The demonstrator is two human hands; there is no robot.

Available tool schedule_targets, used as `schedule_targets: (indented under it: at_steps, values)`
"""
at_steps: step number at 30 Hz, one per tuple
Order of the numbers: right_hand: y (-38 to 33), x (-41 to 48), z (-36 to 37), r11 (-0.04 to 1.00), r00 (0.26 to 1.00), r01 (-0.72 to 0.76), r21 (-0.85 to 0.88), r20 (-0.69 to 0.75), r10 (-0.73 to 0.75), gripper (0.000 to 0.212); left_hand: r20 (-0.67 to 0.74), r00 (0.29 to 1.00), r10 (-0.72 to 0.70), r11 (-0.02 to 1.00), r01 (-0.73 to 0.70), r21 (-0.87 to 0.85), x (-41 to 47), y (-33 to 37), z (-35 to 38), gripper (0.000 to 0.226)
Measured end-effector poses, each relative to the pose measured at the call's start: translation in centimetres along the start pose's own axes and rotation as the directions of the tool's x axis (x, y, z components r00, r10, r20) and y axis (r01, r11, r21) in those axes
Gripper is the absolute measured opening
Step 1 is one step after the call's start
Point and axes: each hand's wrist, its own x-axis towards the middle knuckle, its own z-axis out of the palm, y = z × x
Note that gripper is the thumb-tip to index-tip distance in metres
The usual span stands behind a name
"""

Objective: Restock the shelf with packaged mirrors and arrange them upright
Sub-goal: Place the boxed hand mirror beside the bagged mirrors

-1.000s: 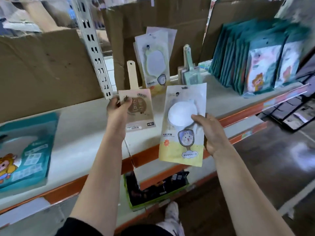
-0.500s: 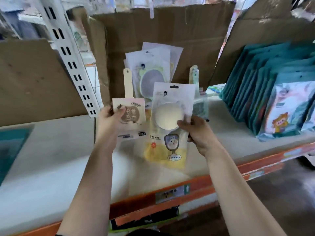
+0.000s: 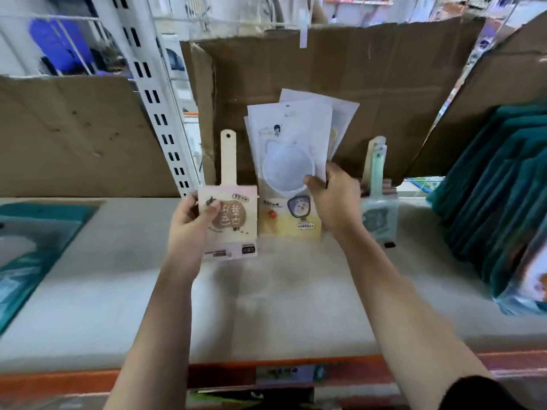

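My left hand (image 3: 194,223) grips a wooden paddle mirror (image 3: 228,208) with a pink card label, handle pointing up, above the white shelf (image 3: 266,306). My right hand (image 3: 334,202) pinches the right edge of a white-and-yellow packaged mirror (image 3: 288,179), which stands upright on the shelf. That pack sits at the front of a stack of similar white packs (image 3: 340,119) leaning on a cardboard backing (image 3: 370,84). A mint green paddle mirror (image 3: 377,202) stands just right of my right hand.
A row of teal packaged items (image 3: 497,179) stands upright at the right. A flat teal pack (image 3: 32,247) lies at the left. A white slotted upright post (image 3: 154,99) rises behind my left hand. The orange shelf edge (image 3: 59,383) runs along the front.
My right hand carried the white-and-yellow pack away from me, up to the stack at the back, and stood it upright there. My left hand kept hold of the wooden paddle mirror. The camera came closer to the shelf.
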Motion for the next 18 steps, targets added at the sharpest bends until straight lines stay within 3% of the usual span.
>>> schedule_targets:
  at_steps: [4,14,18]
  values:
    - [0.7,0.0,0.5,0.991,0.998,0.054,-0.125,-0.017,-0.057,0.042,0.018,1.000,0.014,1.000,-0.014,0.014,-1.2,-0.2,0.8,0.018]
    - [3.0,-1.3,-2.2,0.980,0.981,0.168,0.107,-0.119,-0.155,0.050,0.029,0.996,0.086,0.990,-0.089,0.110,-2.4,-1.0,6.3,0.016]
    - [6.2,-1.5,-5.2,0.991,0.986,0.079,0.107,-0.153,-0.062,0.047,-0.020,0.991,0.129,0.975,-0.123,0.183,-2.9,-2.9,12.4,0.013]
